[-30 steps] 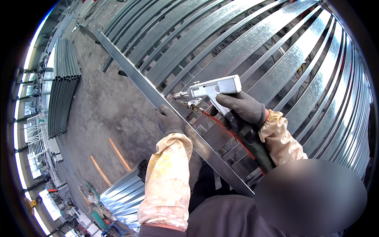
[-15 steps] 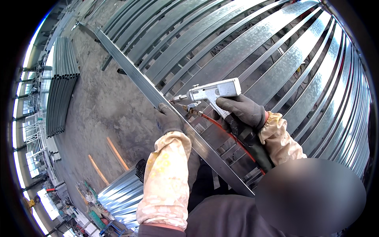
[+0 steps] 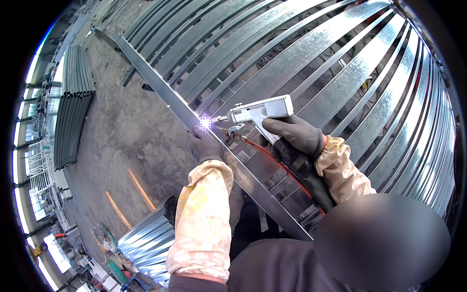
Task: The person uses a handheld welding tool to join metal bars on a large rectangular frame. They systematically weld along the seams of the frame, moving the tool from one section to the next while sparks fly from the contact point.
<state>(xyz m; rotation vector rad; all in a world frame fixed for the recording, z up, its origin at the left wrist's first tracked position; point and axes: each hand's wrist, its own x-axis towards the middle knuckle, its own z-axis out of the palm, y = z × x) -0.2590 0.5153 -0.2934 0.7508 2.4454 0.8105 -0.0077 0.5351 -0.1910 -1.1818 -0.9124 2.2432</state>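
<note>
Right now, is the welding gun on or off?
On: a bright spark glows at the tip of the welding gun, against the long metal bar.

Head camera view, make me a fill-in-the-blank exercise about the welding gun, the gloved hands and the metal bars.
1. The right hand grips the silver pistol-shaped welding gun by its ____.
2. At the gun's tip a bright ____ glows on the long galvanised steel bar.
3. The left hand, in a dark ____, rests on that bar.
4. A thin ____ hose trails from the gun.

Missing words: handle; spark; glove; red
</note>
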